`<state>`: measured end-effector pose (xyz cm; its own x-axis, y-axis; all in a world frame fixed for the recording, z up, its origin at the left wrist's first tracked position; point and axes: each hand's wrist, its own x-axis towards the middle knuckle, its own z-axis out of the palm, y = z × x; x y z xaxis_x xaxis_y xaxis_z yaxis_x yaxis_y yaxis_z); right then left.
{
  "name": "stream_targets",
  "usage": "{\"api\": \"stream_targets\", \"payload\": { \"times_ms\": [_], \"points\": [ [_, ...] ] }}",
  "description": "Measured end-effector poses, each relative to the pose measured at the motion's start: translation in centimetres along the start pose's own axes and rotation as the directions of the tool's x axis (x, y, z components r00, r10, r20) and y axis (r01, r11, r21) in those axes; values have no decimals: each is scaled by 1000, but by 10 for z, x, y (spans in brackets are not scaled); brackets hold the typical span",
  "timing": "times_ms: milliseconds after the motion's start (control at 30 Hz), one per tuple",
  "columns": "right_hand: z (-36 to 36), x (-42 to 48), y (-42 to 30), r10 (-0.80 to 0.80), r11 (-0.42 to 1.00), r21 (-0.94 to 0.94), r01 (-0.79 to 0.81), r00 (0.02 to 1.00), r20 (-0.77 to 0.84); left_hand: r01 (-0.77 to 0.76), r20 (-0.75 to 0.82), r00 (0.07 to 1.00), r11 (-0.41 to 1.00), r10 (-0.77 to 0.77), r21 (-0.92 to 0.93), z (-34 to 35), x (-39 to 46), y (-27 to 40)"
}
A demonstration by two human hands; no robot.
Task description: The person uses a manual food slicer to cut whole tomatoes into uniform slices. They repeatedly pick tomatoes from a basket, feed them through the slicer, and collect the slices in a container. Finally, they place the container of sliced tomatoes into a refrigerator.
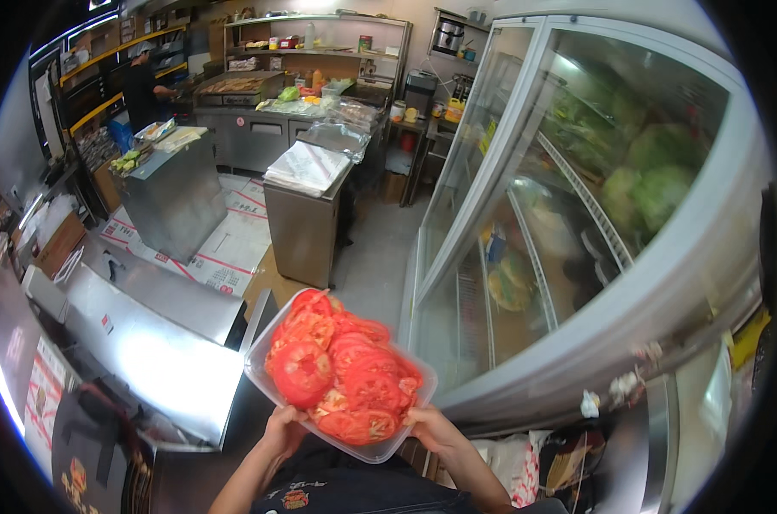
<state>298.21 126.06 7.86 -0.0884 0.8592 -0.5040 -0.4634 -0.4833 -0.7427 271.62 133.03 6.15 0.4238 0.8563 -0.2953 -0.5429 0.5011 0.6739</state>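
A clear plastic container heaped with sliced tomatoes is held in front of my body. My left hand grips its near left rim, thumb on the edge. On the near right side, my right hand pinches the rim in the same way. Fingers under the container are hidden. The slices rise above the rim and overlap in loose rows. Below the container shows my dark apron.
A glass-door refrigerator with cabbages stands at right. A steel counter lies to the left. Ahead are a steel cabinet topped with paper sheets, another steel stand, a griddle and a co-worker. Flattened cardboard covers some floor.
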Motion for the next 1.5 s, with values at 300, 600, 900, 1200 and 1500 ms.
{"api": "stream_targets", "payload": {
  "times_ms": [300, 600, 900, 1200, 1500],
  "points": [
    [32, 127, -127, -117, 993, -28, 118, 993, 31, -17, 46, 999, 998, 20, -65, 10, 178, 88],
    [-7, 227, -318, -781, 617, -494, 613, 552, -291, 62, 199, 980, 976, -20, -209, 48, 346, 197],
    [16, 329, -433, -938, 224, -973, 62, -258, -233, -122, 224, 959, 965, 175, -233, 40, 465, 286],
    [15, 363, -452, -805, 255, -967, 18, -549, -223, -113, 121, 984, 987, 127, -117, 23, 552, 333],
    [39, 397, -454, -737, 314, -949, 31, -623, -264, 149, 284, 950, 988, -130, -48, 8, 630, 382]
  ]
}}
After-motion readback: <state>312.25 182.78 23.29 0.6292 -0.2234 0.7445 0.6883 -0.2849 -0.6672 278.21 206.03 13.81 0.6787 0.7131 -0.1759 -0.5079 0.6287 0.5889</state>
